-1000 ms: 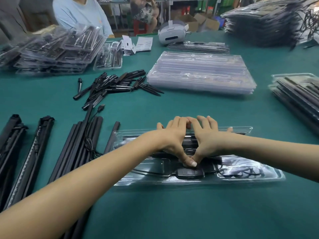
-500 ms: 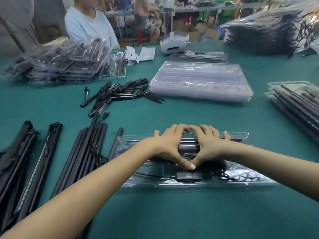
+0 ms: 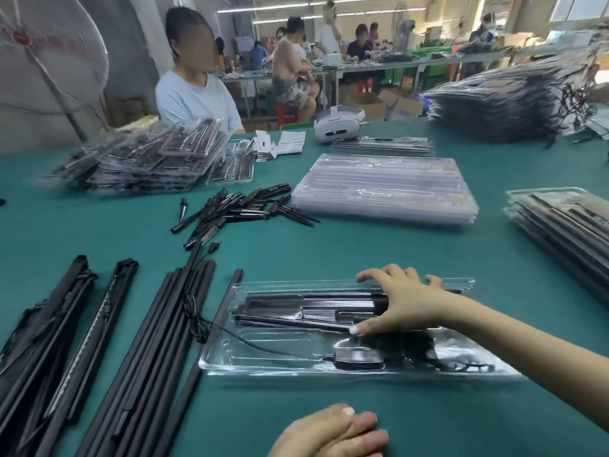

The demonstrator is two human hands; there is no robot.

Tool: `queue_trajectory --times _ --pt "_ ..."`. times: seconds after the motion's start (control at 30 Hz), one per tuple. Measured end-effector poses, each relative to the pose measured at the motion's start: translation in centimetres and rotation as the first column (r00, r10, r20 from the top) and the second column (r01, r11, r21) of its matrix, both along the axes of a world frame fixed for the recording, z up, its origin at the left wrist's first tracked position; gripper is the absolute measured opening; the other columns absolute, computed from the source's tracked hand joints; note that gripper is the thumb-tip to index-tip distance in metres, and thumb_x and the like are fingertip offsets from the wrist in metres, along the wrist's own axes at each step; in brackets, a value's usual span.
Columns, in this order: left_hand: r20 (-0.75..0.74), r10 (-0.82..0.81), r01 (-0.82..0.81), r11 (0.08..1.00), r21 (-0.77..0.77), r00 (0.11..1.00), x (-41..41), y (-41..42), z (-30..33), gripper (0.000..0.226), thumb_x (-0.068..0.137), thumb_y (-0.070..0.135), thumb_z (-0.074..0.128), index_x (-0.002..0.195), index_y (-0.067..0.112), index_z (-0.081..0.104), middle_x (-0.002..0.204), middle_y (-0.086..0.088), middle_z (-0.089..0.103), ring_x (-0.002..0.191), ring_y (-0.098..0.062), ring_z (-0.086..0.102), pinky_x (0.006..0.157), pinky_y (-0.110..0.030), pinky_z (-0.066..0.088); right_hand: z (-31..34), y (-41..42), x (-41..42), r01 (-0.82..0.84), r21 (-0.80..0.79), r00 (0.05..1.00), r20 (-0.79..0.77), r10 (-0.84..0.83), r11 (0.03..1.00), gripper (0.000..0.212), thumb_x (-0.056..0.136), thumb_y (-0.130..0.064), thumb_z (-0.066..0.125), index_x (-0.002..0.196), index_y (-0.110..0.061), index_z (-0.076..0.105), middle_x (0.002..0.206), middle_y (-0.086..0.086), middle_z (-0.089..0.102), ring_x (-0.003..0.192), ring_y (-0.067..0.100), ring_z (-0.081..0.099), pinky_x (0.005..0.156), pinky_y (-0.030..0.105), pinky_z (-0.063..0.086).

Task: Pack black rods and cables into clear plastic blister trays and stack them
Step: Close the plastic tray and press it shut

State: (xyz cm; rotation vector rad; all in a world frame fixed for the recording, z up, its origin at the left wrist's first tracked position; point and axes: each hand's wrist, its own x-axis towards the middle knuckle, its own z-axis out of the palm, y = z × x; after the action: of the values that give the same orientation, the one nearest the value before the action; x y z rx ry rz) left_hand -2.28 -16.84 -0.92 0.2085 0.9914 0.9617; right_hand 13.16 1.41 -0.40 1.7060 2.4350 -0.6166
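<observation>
Now right hand (image 3: 407, 300) presses flat on blister tray (image 3: 329, 366); left hand (image 3: 333, 433) relaxed near table edge.

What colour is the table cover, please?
Teal green table cover, shown in the head view.

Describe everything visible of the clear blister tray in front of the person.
The blister tray is clear, glossy moulded plastic, lying flat on the green table with its long side across the view. Its far recesses hold black rods; the near ones hold a black cable and a small black box. The right hand rests on it, fingers spread.
</observation>
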Motion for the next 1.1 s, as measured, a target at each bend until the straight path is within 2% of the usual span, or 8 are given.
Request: queue_trajectory --times 0.13,0.3,0.4,0.67,0.83,0.9,0.97,1.1 --pt "-0.208 0.237 -0.228 0.971 0.066 0.949 1.8 2.1 -0.7 0.021 0.077 -0.013 0.067 0.090 -0.004 0.053 0.087 -0.025 0.067 0.086 -0.036 0.065 0.075 -0.042 0.049 0.5 -0.5 0.6 -0.014 0.052 0.999 0.045 0.012 0.999 0.074 0.068 -0.083 0.051 0.127 -0.039 0.038 0.125 -0.003 0.048 0.122 0.021 0.042 0.100 0.046 0.029" --pt "-0.432 0.410 -0.259 0.894 0.366 0.803 2.3 4.8 -0.8 0.043 0.081 0.002 0.070 0.093 0.022 0.033 0.103 -0.014 0.058 0.062 -0.008 0.066 0.065 -0.042 0.057 0.6 -2.5 1.7 0.082 -0.093 0.968 -0.228 -0.101 0.992 0.078 0.051 -0.089 0.035 0.098 -0.029 0.054 0.083 -0.014 0.057 0.076 0.000 0.053 0.064 0.018 0.038" --pt "-0.363 0.331 -0.170 0.896 0.410 0.871 1.7 6.1 -0.1 0.037 0.089 0.002 0.058 0.093 0.022 0.028 0.107 -0.013 0.064 0.061 -0.021 0.068 0.049 -0.032 0.054 0.1 -3.4 1.7 0.153 -0.046 0.935 -0.315 -0.160 0.987 0.078 0.053 -0.085 0.032 0.094 -0.022 0.055 0.086 -0.012 0.058 0.075 -0.001 0.052 0.058 0.014 0.035" --pt "-0.549 0.181 0.115 0.880 0.461 0.816 -0.6 7.4 -0.7 0.034 0.081 0.004 0.066 0.109 0.019 0.053 0.079 -0.004 0.068 0.056 -0.016 0.060 0.055 -0.025 0.050 0.7 -6.1 2.0 0.157 -0.120 0.816 -0.544 -0.197 0.980 0.092 0.052 -0.074 0.056 0.127 -0.034 0.020 0.078 -0.032 0.052 0.068 -0.030 0.048 0.061 -0.006 0.034" --pt "-0.664 -0.108 0.427 0.838 0.339 0.740 -3.5 8.3 -0.3 0.045 0.073 0.007 0.067 0.115 0.016 0.053 0.069 0.001 0.062 0.046 -0.016 0.055 0.049 -0.023 0.044 1.1 -7.6 4.2 0.134 -0.181 0.920 -0.343 -0.190 0.974 0.074 0.056 -0.082 0.039 0.110 -0.032 0.041 0.056 -0.011 0.064 0.056 -0.001 0.060 0.062 0.012 0.047" --pt "-0.653 -0.207 0.507 0.804 0.311 0.728 -4.1 9.1 -0.1 0.043 0.081 -0.004 0.062 0.119 0.010 0.050 0.068 -0.001 0.060 0.044 -0.015 0.054 0.044 -0.022 0.043 1.9 -6.8 5.2 0.104 0.186 0.988 -0.130 -0.081 0.977 0.067 0.060 -0.086 0.025 0.098 -0.038 0.052 0.062 -0.018 0.065 0.063 -0.002 0.059 0.066 0.020 0.049" --pt "-0.686 -0.312 0.621 0.740 0.259 0.658 -4.4 10.0 0.3 0.046 0.084 -0.006 0.060 0.124 0.012 0.048 0.068 -0.004 0.058 0.046 -0.015 0.053 0.044 -0.020 0.042 3.0 -5.5 5.1 0.042 0.570 0.980 -0.181 0.076 0.821 0.056 0.074 -0.083 0.032 0.102 -0.041 0.058 0.083 -0.023 0.063 0.081 -0.002 0.057 0.072 0.023 0.049" --pt "-0.798 -0.472 0.857 0.505 0.103 0.374 -3.8 12.5 1.7 0.043 0.086 0.002 0.064 0.125 0.012 0.047 0.077 -0.002 0.057 0.053 -0.012 0.055 0.054 -0.027 0.044 4.3 -2.9 2.0 -0.389 0.503 0.781 -0.264 0.566 0.772 0.055 0.084 -0.064 0.054 0.130 -0.034 0.054 0.136 -0.019 0.047 0.127 -0.001 0.037 0.106 0.020 0.027"
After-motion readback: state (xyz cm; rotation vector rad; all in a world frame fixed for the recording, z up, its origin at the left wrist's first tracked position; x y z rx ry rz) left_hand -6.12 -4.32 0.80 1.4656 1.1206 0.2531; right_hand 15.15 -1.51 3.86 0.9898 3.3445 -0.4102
